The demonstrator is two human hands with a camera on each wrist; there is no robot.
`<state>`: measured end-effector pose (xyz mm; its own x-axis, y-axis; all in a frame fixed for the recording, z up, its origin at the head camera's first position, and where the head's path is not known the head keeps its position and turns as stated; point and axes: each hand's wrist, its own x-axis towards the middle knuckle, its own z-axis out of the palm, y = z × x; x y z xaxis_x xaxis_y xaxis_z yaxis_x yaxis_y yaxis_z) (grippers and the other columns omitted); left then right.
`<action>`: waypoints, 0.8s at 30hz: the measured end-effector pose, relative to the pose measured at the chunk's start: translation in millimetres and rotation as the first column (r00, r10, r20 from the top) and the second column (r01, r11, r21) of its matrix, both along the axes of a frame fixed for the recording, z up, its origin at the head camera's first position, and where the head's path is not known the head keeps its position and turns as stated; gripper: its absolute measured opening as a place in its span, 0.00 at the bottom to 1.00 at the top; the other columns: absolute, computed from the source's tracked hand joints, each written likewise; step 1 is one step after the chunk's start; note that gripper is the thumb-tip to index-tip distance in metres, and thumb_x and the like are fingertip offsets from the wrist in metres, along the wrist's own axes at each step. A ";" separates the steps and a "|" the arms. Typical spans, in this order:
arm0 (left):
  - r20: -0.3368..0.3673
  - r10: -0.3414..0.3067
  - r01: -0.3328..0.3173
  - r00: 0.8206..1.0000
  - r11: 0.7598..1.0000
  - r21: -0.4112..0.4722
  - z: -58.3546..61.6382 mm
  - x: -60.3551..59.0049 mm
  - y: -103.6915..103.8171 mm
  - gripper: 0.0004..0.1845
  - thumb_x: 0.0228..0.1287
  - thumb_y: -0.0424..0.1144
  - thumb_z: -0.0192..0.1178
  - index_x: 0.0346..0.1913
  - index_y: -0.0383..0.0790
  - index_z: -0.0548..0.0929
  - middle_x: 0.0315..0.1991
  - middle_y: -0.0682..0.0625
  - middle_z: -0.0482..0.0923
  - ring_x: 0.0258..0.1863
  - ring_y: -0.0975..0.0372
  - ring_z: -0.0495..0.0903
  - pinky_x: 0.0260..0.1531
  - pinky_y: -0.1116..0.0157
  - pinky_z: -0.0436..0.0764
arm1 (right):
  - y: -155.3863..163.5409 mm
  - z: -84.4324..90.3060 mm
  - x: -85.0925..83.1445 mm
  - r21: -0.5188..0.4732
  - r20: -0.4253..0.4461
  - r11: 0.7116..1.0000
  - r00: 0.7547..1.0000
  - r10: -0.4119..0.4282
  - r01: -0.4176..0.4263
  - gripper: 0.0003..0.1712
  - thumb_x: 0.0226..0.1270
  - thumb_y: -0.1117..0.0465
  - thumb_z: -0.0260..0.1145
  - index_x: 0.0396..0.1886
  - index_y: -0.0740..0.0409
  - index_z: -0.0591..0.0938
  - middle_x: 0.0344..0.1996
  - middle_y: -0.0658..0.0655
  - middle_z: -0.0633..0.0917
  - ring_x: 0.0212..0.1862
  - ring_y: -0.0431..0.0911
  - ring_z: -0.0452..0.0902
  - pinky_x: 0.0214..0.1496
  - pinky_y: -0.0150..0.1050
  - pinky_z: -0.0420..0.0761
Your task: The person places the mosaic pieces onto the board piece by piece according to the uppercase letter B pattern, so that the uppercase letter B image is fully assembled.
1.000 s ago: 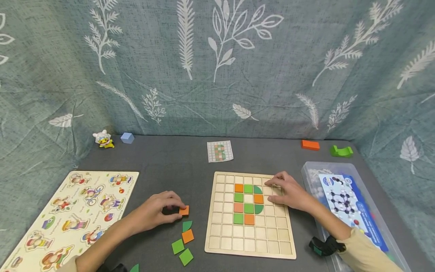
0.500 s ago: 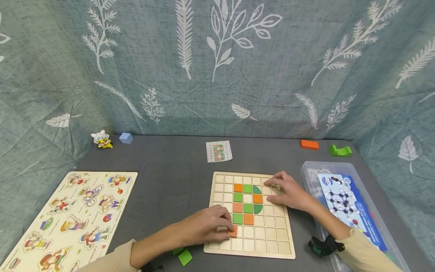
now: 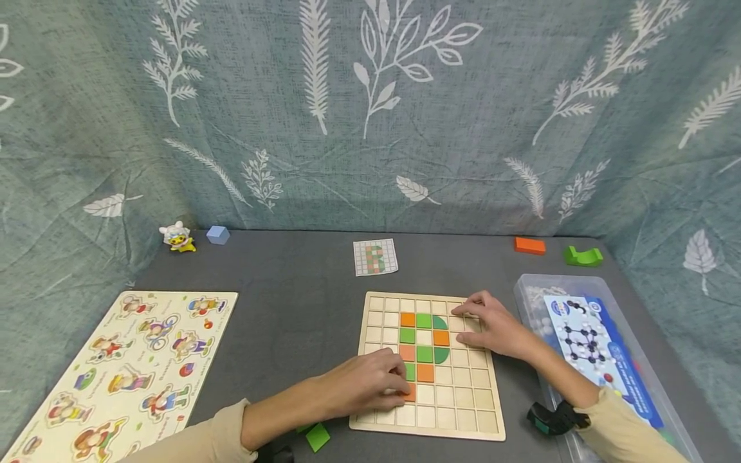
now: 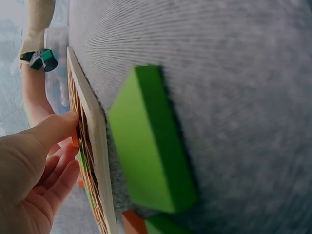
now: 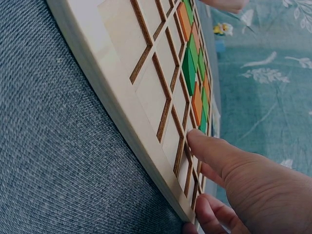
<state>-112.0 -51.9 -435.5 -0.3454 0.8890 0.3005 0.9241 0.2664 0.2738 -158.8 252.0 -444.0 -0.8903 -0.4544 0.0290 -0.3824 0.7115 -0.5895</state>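
My left hand (image 3: 370, 386) pinches an orange square tile (image 3: 410, 393) at a cell in the lower part of the wooden grid board (image 3: 469, 421). In the left wrist view, that orange tile (image 4: 75, 139) shows between thumb and fingers. Orange, green and pinkish tiles, with two rounded green ones (image 3: 442, 355), fill cells above it. My right hand (image 3: 494, 328) rests on the board's right side with fingers spread, holding nothing. Loose green tiles (image 3: 317, 437) lie left of the board, partly hidden by my left arm.
A small pattern card (image 3: 375, 257) lies behind the board. To the left is a picture puzzle board (image 3: 133, 366); at right, a clear plastic box (image 3: 596, 347). Along the back stand a toy figure (image 3: 177, 237), blue cube (image 3: 218, 235), orange block (image 3: 529, 245) and green arch block (image 3: 583, 256).
My left hand has carried the orange tile rightward from beside the loose tiles onto the board, into the column under the green tile. My right hand stays in place.
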 end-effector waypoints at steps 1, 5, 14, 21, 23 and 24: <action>-0.001 0.002 -0.002 1.000 1.000 -0.003 0.2 0.5 -0.3 0.02 0.63 0.42 0.65 0.36 0.52 0.87 0.36 0.58 0.78 0.34 0.71 0.71 0.32 0.84 0.67 | -0.6 -0.1 -0.1 0.001 -0.001 1.000 1.000 0.001 -0.001 0.22 0.59 0.56 0.72 0.53 0.56 0.83 0.50 0.61 0.74 0.50 0.52 0.69 0.48 0.47 0.71; 0.001 0.021 -0.021 1.000 0.999 -0.043 2.4 3.0 -1.0 0.02 0.63 0.43 0.65 0.35 0.53 0.87 0.35 0.59 0.77 0.34 0.71 0.70 0.30 0.85 0.65 | -3.4 -0.4 -0.7 0.005 -0.006 1.000 1.000 0.004 -0.004 0.22 0.58 0.56 0.73 0.53 0.56 0.83 0.49 0.61 0.74 0.50 0.52 0.70 0.48 0.47 0.71; 0.036 0.046 -0.041 0.998 0.990 -0.133 8.6 -5.5 -15.5 0.08 0.69 0.47 0.58 0.44 0.54 0.86 0.42 0.58 0.75 0.38 0.70 0.71 0.34 0.81 0.69 | 0.3 0.7 2.3 0.014 -0.012 1.000 1.000 -0.012 0.012 0.23 0.58 0.57 0.73 0.54 0.57 0.82 0.51 0.62 0.73 0.51 0.53 0.69 0.48 0.48 0.71; 0.328 0.203 -0.181 0.923 0.979 -0.095 13.3 -9.5 -78.7 0.10 0.70 0.46 0.58 0.48 0.50 0.85 0.46 0.59 0.78 0.43 0.70 0.72 0.44 0.71 0.77 | -0.9 1.0 1.2 0.009 -0.011 1.000 1.000 0.006 -0.006 0.24 0.59 0.55 0.72 0.54 0.57 0.82 0.51 0.63 0.73 0.50 0.53 0.70 0.48 0.48 0.72; 0.333 0.218 -0.208 0.917 0.976 -0.066 11.0 -6.2 -96.6 0.10 0.69 0.45 0.58 0.48 0.50 0.85 0.46 0.60 0.78 0.44 0.70 0.73 0.45 0.69 0.78 | -0.6 1.0 0.8 0.005 -0.011 1.000 1.000 0.009 -0.009 0.24 0.59 0.55 0.72 0.54 0.57 0.82 0.50 0.62 0.73 0.50 0.53 0.70 0.48 0.47 0.72; 0.336 0.222 -0.218 0.915 0.975 -0.050 10.1 -3.6 -105.4 0.10 0.69 0.45 0.59 0.48 0.51 0.85 0.46 0.60 0.78 0.44 0.70 0.74 0.44 0.69 0.78 | -0.4 1.0 0.6 0.004 -0.012 1.000 1.000 0.011 -0.010 0.24 0.59 0.55 0.72 0.54 0.57 0.82 0.50 0.62 0.73 0.49 0.52 0.70 0.48 0.47 0.71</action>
